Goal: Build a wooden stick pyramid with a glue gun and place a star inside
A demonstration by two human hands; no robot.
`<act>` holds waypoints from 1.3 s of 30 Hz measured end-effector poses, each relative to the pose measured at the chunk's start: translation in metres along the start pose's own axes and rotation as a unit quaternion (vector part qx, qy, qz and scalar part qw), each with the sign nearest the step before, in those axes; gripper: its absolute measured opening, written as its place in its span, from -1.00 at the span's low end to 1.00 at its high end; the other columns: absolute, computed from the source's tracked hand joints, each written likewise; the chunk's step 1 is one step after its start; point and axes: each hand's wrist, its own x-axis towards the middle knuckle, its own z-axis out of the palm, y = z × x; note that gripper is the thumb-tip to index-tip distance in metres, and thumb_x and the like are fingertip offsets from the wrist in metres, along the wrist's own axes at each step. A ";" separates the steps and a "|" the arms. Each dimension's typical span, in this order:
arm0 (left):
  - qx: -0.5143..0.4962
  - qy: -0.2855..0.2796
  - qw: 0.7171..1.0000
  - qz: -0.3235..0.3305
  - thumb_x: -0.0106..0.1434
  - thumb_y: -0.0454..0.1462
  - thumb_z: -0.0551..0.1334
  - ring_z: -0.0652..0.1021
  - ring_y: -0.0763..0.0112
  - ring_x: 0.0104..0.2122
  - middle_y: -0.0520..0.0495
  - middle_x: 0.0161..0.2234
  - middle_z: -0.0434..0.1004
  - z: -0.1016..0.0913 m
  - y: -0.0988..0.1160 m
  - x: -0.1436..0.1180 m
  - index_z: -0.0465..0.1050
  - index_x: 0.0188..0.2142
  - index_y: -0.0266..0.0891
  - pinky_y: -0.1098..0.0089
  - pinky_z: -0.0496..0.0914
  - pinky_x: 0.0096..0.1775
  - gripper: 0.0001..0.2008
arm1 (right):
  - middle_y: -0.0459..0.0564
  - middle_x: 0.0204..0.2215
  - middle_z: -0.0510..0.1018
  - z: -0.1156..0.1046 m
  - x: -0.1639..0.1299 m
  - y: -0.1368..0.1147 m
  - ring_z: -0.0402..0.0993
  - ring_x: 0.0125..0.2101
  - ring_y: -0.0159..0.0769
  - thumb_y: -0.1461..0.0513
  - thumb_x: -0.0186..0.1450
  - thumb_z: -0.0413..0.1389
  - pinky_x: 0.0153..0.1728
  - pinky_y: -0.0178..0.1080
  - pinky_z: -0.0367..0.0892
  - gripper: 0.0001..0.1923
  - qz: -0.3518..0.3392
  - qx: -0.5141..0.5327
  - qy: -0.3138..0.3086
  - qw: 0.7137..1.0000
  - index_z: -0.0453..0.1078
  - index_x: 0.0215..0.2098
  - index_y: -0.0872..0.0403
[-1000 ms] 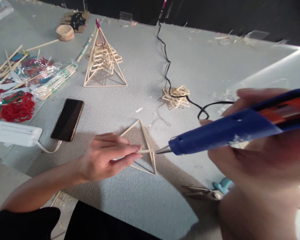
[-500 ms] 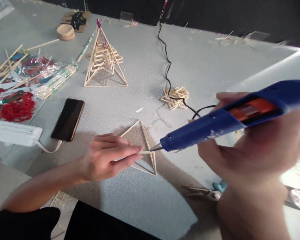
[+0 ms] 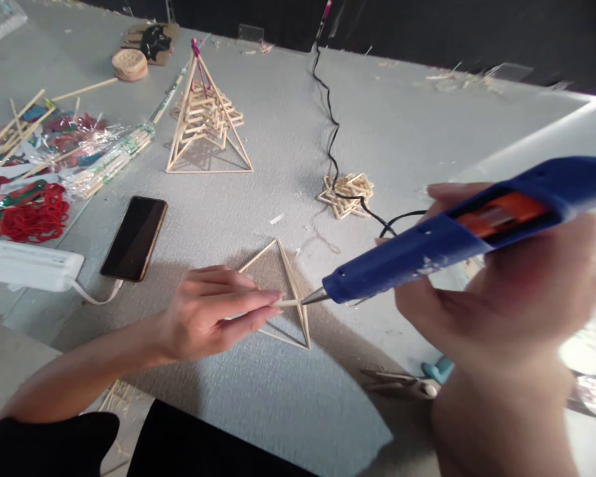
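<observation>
My left hand (image 3: 218, 308) pinches a thin wooden stick (image 3: 291, 303) between thumb and fingers, its tip pointing right. Wrapped around a blue glue gun (image 3: 377, 271) with an orange inner part is my right hand (image 3: 501, 298). The gun's metal nozzle meets the stick's end, or lies very close to it. Just below and behind, a frame of thin wooden sticks (image 3: 289, 275) rests on the table, partly hidden by my left hand.
A stick pyramid (image 3: 209, 126) stands at the back, with a stick star bundle (image 3: 350, 197) to its right under a black cord (image 3: 334, 142). Left are a phone (image 3: 135, 238), white power bank (image 3: 32, 265) and red yarn (image 3: 37, 215). Scissors (image 3: 402, 383) lie beside my right wrist.
The glue gun has shifted very slightly to the right, its nozzle now at the tip of the stick. My left hand has stayed in place.
</observation>
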 end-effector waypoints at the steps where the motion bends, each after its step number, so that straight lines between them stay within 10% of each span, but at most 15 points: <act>1: -0.001 -0.001 1.000 0.000 0.36 -0.38 0.38 0.71 0.47 -0.36 -0.02 -0.30 0.76 0.000 0.000 0.000 0.61 -0.11 -0.27 0.45 0.66 -0.21 -0.89 | 0.17 -0.17 0.62 0.000 0.001 -0.001 0.63 -0.28 0.12 0.02 0.30 0.16 -0.37 0.07 0.54 -0.42 -0.005 -0.005 0.004 1.000 0.29 0.24 -0.02; 39: -0.002 0.001 1.000 0.003 0.34 -0.41 0.39 0.71 0.47 -0.35 -0.03 -0.29 0.76 0.001 0.001 -0.001 0.61 -0.12 -0.28 0.46 0.65 -0.22 -0.87 | 0.03 -0.38 0.46 -0.002 0.009 -0.007 0.47 -0.42 -0.10 0.09 0.38 0.10 -0.45 -0.12 0.45 -0.55 -0.037 -0.057 -0.001 0.998 0.36 0.18 0.05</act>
